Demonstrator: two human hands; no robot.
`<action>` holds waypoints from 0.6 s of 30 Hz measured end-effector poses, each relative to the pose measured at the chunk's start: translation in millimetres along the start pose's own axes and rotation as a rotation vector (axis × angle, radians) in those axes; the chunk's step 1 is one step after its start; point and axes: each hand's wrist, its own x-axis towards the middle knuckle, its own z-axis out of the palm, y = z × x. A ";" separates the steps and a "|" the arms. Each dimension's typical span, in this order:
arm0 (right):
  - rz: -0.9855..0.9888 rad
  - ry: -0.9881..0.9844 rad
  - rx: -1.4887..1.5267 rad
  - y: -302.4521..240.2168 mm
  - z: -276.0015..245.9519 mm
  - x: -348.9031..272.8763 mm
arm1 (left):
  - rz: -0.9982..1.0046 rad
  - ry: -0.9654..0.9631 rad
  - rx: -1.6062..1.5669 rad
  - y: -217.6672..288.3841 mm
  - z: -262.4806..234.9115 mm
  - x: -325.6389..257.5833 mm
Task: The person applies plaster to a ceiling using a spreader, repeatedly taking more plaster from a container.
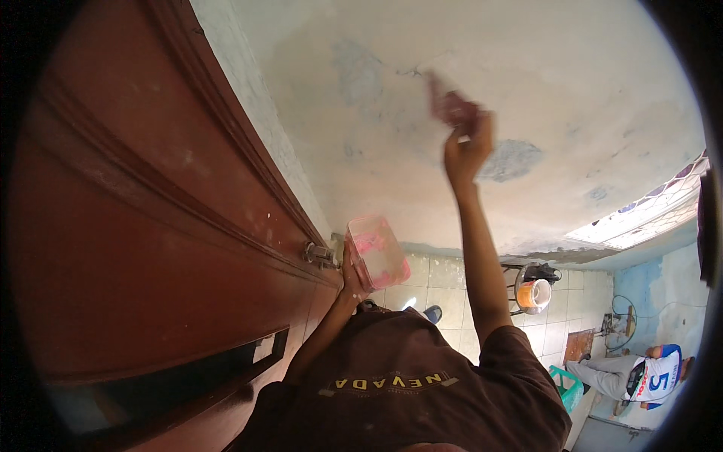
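Your left hand (351,277) grips the one package close to you: a translucent rectangular plastic tub (375,252), smeared pink inside and along its rim, held tilted just beside the edge of the dark red wooden door (151,226). Farther off to your right, a round orange-and-white bucket-like container (533,294) sits in a dark metal stand on the pale tiled floor (444,279); its inside looks white, its outer wall orange. You can see no signs and no screens. Whether either container carries a label is too small to tell.
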 end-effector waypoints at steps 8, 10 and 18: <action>0.069 -0.058 -0.057 12.8 38.5 -1.9 | -0.040 -0.011 -0.018 -2.9 13.3 -3.5; 0.061 0.125 -0.147 14.3 9.9 37.5 | -0.020 0.003 0.004 -2.1 14.6 -4.9; 0.287 0.264 -0.056 10.0 -28.4 -4.0 | 0.004 0.028 0.015 -3.8 -9.3 -3.7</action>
